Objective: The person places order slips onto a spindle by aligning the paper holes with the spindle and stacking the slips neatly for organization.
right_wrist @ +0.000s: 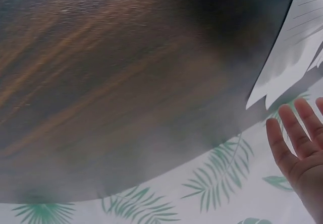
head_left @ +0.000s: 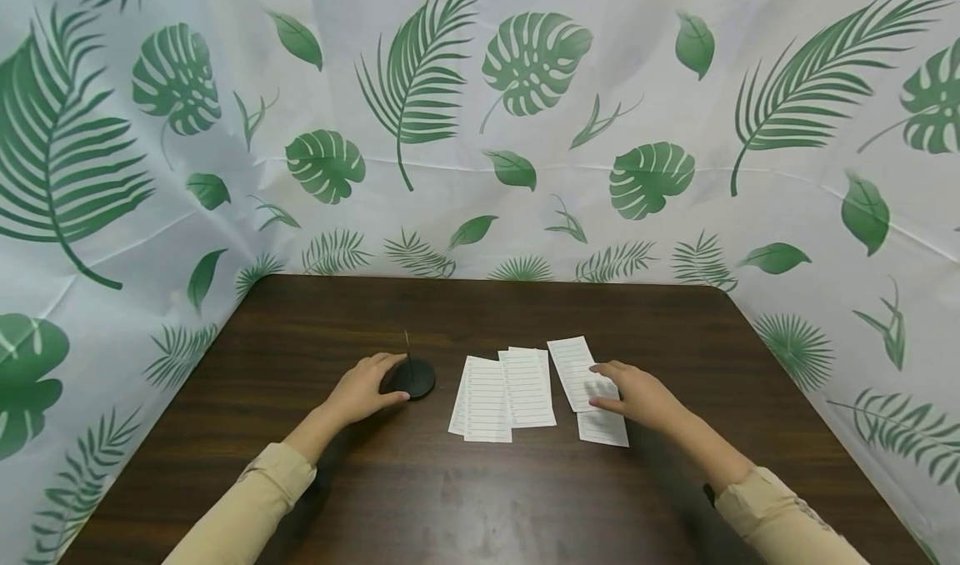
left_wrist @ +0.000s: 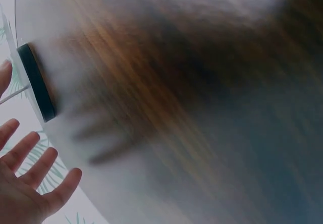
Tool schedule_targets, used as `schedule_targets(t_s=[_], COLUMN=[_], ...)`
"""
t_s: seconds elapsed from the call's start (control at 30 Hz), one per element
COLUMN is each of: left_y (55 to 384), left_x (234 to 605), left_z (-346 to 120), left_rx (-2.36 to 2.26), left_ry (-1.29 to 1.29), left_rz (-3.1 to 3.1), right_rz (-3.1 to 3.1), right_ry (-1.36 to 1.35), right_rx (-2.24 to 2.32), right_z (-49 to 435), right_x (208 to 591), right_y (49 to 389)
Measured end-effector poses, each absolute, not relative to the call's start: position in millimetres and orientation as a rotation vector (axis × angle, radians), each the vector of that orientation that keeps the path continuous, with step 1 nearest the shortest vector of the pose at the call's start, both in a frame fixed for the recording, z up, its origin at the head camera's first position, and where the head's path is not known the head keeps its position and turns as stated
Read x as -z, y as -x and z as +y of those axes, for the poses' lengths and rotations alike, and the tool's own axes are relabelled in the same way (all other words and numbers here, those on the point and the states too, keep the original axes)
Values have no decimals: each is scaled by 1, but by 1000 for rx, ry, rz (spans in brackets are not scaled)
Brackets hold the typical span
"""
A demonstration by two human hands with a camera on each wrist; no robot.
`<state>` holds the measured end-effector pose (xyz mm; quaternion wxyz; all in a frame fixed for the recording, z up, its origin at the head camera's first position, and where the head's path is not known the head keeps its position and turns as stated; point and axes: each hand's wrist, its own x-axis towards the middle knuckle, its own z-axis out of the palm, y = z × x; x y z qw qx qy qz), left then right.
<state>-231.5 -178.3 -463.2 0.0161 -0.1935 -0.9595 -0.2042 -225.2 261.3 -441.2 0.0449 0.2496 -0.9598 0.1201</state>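
A black round base with a thin upright spike, a bill spike (head_left: 418,382), stands left of centre on the dark wooden table (head_left: 465,498). My left hand (head_left: 366,388) is beside its base, thumb and fingers spread around the near left side. In the left wrist view the fingers (left_wrist: 64,188) are loosely straight, with the black base (left_wrist: 36,85) beyond them. Over the right-hand pair of white lined slips (head_left: 570,365) hovers my right hand (head_left: 637,394). Its fingers are extended and apart in the right wrist view, near the slips (right_wrist: 290,52).
Two more overlapping pairs of lined slips lie between the hands, a middle pair (head_left: 528,394) and a left pair (head_left: 487,407). A white curtain (head_left: 570,182) with green leaf prints surrounds the table's back and sides.
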Motion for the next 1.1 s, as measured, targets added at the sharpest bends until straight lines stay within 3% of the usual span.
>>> schedule_targets(t_s=[1.1], left_y=[253], left_x=[464], left_z=[-164], left_rx=[582], left_ry=[669], left_rz=[-3061], right_rz=[-2926], right_ry=[-984], right_rx=[-227], right_z=[207], right_x=[431], right_y=[262])
